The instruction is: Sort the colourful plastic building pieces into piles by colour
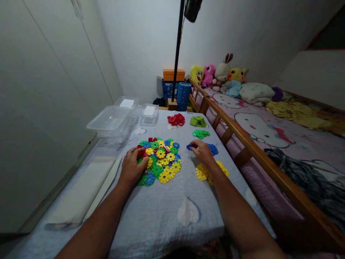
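A mixed pile of notched plastic snowflake discs, in yellow, green, blue and red, lies in the middle of the cloth-covered table. My left hand rests on the pile's left edge, thumb and fingers apart, touching discs near some red pieces. Between the thumb and fingers of my right hand is a blue snowflake disc. Just beyond that hand is a small blue heap. Yellow discs lie partly hidden under my right forearm. Green, lime and red heaps sit farther back.
Clear plastic containers stand at the back left. A folded beige cloth lies on the left. A black pole on a wooden base rises behind the table. The bed's wooden rail runs along the right side.
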The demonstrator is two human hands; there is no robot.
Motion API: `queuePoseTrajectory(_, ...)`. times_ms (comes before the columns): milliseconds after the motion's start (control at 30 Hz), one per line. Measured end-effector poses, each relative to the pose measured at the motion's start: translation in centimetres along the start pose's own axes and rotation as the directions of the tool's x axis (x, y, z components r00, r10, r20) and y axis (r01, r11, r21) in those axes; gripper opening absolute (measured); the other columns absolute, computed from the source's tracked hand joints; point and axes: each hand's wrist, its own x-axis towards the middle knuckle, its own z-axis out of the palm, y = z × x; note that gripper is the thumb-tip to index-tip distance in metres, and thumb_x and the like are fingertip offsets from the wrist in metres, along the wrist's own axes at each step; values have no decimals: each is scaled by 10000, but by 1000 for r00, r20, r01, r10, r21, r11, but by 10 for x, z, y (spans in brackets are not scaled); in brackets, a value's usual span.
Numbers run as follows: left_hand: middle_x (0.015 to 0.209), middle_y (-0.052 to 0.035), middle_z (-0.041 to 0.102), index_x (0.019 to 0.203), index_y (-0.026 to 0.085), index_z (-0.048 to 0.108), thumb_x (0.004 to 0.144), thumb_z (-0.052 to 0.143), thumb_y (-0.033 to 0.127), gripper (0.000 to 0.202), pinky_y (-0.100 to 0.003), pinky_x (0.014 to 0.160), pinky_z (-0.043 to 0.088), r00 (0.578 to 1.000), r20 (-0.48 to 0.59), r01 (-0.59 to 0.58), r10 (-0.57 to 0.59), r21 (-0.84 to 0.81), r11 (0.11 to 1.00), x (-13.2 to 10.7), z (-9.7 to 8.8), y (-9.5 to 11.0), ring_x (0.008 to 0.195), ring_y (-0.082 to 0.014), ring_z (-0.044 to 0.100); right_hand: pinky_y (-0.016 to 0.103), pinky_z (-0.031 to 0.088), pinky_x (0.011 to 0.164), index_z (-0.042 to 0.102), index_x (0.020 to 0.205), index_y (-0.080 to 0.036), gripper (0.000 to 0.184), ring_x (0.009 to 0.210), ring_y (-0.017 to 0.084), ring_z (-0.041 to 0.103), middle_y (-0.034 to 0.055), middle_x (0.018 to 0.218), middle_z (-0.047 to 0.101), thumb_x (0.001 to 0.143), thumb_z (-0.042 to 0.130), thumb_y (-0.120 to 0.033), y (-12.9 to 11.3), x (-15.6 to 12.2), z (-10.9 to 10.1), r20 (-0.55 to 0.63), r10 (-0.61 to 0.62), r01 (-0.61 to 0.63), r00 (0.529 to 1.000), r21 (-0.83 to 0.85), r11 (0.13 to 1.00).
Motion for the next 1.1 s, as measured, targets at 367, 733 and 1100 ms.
queuePoseTrajectory(367, 1295, -132, 610, 1169, 217, 686, 838, 570, 509, 457, -533, 1119, 463, 1000, -5, 0, 0, 48, 999, -1, 0, 4, 1255, -340, 583, 337, 490, 725, 616, 808, -215, 175, 723, 213, 613, 46, 773, 683, 725, 619, -369, 93, -3, -54, -348, 367, -340, 863, 140, 930)
queuePoseTrajectory(733, 1305, -147, 604, 1188, 182, 682, 838, 569, 486, 477, -544, 1129, 462, 1000, 14, -6, 6, 45, 999, -1, -2, 7, 1265, -348, 582, 332, 477, 740, 677, 782, -198, 119, 756, 225, 637, 77, 798, 733, 722, 599, -264, 115, -9, -57, -395, 493, -548, 775, -31, 836)
queuePoseTrajectory(1100, 1321, -128, 601, 1202, 205, 682, 842, 590, 477, 460, -518, 1116, 477, 1000, 0, -7, 7, 61, 998, -2, 0, 4, 1257, -330, 588, 373, 512, 870, 740, 883, -166, 251, 890, 255, 676, 122, 950, 775, 765, 551, -282, 95, -7, -63, -374, 452, -495, 810, -24, 869)
